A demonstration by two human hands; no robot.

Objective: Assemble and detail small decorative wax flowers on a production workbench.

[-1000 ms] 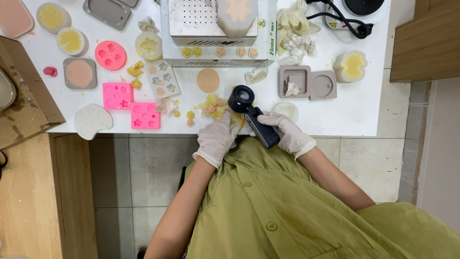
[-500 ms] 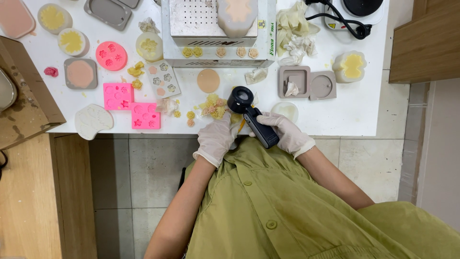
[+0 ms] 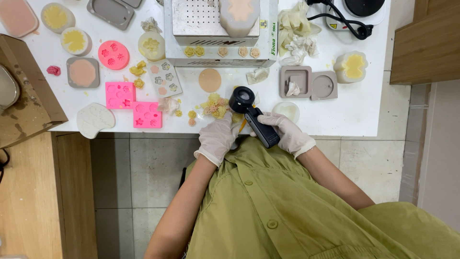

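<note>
My right hand point(image 3: 286, 134), in a white glove, grips a black handheld tool point(image 3: 253, 116) with a round head that points up over the white table's point(image 3: 364, 110) front edge. My left hand point(image 3: 216, 137), also gloved, is closed just left of the tool near a small yellow piece; what it pinches is hidden. A pile of small yellow flower-shaped casts point(image 3: 214, 105) lies right above my left hand. A round peach disc point(image 3: 210, 79) sits further back.
Two pink silicone moulds point(image 3: 133, 103), a round pink mould point(image 3: 113, 54), grey moulds point(image 3: 309, 83), yellow-filled cups point(image 3: 353, 65) and crumpled gloves point(image 3: 294, 29) crowd the table. A metal box machine point(image 3: 218, 33) stands at the back, a cardboard box point(image 3: 26, 96) at left, a hotplate point(image 3: 362, 9) top right.
</note>
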